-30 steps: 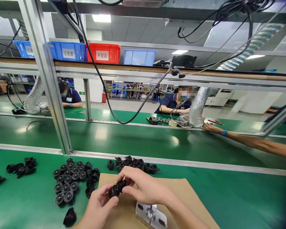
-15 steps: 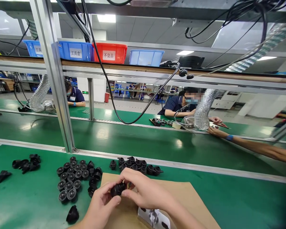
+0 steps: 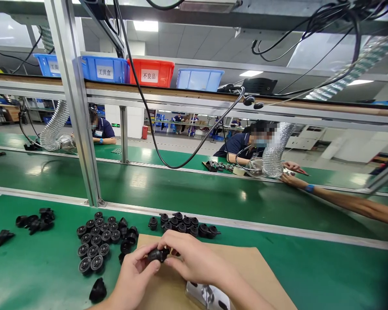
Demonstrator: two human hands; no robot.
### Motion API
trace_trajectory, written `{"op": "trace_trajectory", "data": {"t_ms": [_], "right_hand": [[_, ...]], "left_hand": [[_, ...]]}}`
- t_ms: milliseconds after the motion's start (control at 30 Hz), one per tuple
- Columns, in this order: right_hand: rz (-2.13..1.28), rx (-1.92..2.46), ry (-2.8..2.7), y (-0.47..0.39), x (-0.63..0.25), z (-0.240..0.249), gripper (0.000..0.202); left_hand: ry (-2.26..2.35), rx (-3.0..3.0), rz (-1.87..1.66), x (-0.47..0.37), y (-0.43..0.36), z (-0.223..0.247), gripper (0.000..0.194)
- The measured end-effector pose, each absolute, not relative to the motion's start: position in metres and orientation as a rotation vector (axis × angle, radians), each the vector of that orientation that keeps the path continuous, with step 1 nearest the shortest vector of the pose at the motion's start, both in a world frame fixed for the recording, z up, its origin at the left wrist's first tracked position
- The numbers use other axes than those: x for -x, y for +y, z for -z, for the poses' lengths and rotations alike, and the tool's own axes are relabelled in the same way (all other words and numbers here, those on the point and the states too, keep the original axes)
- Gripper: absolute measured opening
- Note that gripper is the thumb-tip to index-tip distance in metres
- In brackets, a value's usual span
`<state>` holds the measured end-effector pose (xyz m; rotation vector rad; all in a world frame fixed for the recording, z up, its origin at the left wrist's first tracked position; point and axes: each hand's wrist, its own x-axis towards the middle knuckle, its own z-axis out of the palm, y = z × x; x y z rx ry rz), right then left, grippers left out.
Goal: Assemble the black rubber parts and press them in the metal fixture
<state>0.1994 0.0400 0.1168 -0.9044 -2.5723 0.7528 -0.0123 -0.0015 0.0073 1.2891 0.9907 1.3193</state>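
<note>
My left hand [image 3: 133, 275] and my right hand [image 3: 189, 259] meet over a brown cardboard sheet [image 3: 252, 269] and together pinch a small black plastic part [image 3: 157, 255] between their fingertips. A metal fixture plate [image 3: 207, 296] lies on the cardboard just below my right hand. To the left of my hands stands a cluster of several round black parts [image 3: 95, 243] on the green mat. A row of more black parts [image 3: 184, 224] lies just beyond my fingers.
A single black piece [image 3: 98, 290] lies near my left wrist; more loose black pieces [image 3: 32, 220] sit far left. An aluminium post [image 3: 76, 103] rises at left. Beyond runs a green conveyor [image 3: 187, 193]. Another person's arm [image 3: 342, 201] reaches across it at right. Bins [image 3: 150, 73] sit overhead.
Both hands stayed together on the black part and turned it slightly between the fingers. The view shifted a little, so everything sits slightly right and lower than a second ago.
</note>
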Motion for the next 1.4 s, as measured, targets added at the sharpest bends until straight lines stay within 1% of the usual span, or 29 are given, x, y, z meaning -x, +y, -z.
{"op": "trace_trajectory", "data": {"t_ms": [167, 267, 400, 533, 700, 767, 867, 933, 1033, 1200, 1267, 1300, 1400], "right_hand": [[-0.674, 0.953, -2.602, 0.037, -0.196, -0.119, 0.026], [-0.664, 0.961, -2.606, 0.036, -0.196, -0.120, 0.026], [-0.669, 0.964, -2.613, 0.038, -0.196, -0.116, 0.030], [-0.606, 0.903, -2.636, 0.041, -0.197, -0.111, 0.037], [-0.608, 0.977, -2.661, 0.039, -0.196, -0.114, 0.025], [-0.639, 1.047, -2.655, 0.038, -0.196, -0.117, 0.031], [-0.652, 1.003, -2.661, 0.036, -0.197, -0.120, 0.047], [-0.619, 0.980, -2.688, 0.035, -0.197, -0.121, 0.050], [-0.549, 1.094, -2.730, 0.035, -0.197, -0.124, 0.035], [-0.488, 1.056, -2.748, 0.036, -0.195, -0.123, 0.030], [-0.401, 1.097, -2.761, 0.037, -0.193, -0.122, 0.020], [-0.356, 1.124, -2.775, 0.037, -0.191, -0.122, 0.022], [-0.324, 1.145, -2.802, 0.039, -0.190, -0.125, 0.042]], "left_hand": [[0.947, -1.248, -1.346, 0.012, 0.000, -0.006, 0.042], [0.936, -1.237, -1.345, 0.012, 0.000, -0.005, 0.043], [0.937, -1.188, -1.339, 0.012, 0.001, -0.003, 0.044], [0.937, -1.194, -1.319, 0.013, 0.003, -0.005, 0.044], [0.933, -1.215, -1.342, 0.013, 0.001, -0.005, 0.043], [0.934, -1.219, -1.338, 0.012, 0.000, -0.004, 0.041], [0.932, -1.202, -1.345, 0.012, 0.001, -0.002, 0.041], [0.934, -1.196, -1.357, 0.013, 0.001, 0.000, 0.042], [0.945, -1.215, -1.351, 0.014, 0.001, 0.000, 0.043], [0.932, -1.231, -1.326, 0.014, 0.000, -0.009, 0.046], [0.956, -1.244, -1.303, 0.014, 0.001, -0.011, 0.049], [0.984, -1.257, -1.289, 0.015, 0.001, -0.011, 0.050], [1.070, -1.318, -1.259, 0.018, 0.004, -0.009, 0.051]]}}
